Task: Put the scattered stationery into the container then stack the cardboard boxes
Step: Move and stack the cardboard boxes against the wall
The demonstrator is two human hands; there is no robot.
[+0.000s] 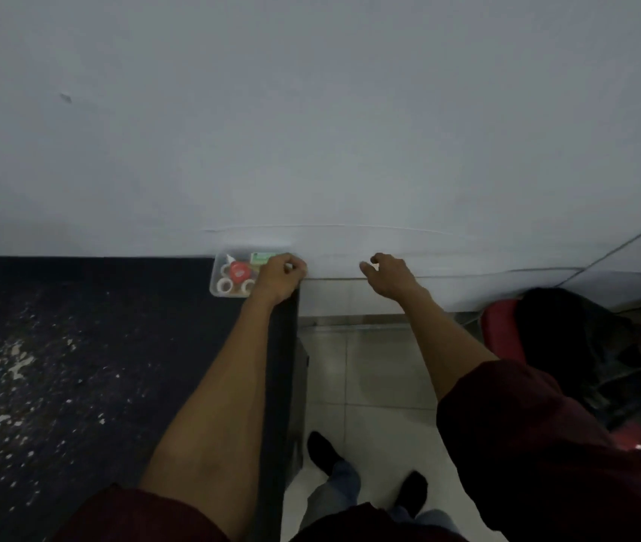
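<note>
Both hands are stretched out ahead of me and apart: my left hand [280, 276] has its fingers curled at the right end of the clear plastic container [215, 285], seemingly gripping its rim, though I cannot tell the exact hold; my right hand [387, 276] hangs in the air past the table's edge, fingers loosely bent and holding nothing. The container sits at the far right corner of the dark, paint-flecked table [115, 346], right against the white wall [311, 131]. Inside it I see white tape rolls [226, 285], a round red item [239, 271], a small box with a green label [262, 258] and the tip of a white bottle [230, 260]. No loose stationery shows on the table, so I judge the gathering step to be done or nearly so, with my left hand settling the container in its corner. The cardboard boxes are nowhere in view, so the next move calls for letting go, turning to find them, and bringing both hands to a box to lift it squarely onto another. As for writing, the green label and a pale mark on the red item are too blurred to read. Off to my right, over the tiled floor [369, 365], stands a red chair [500, 326] with something dark on it.
</note>
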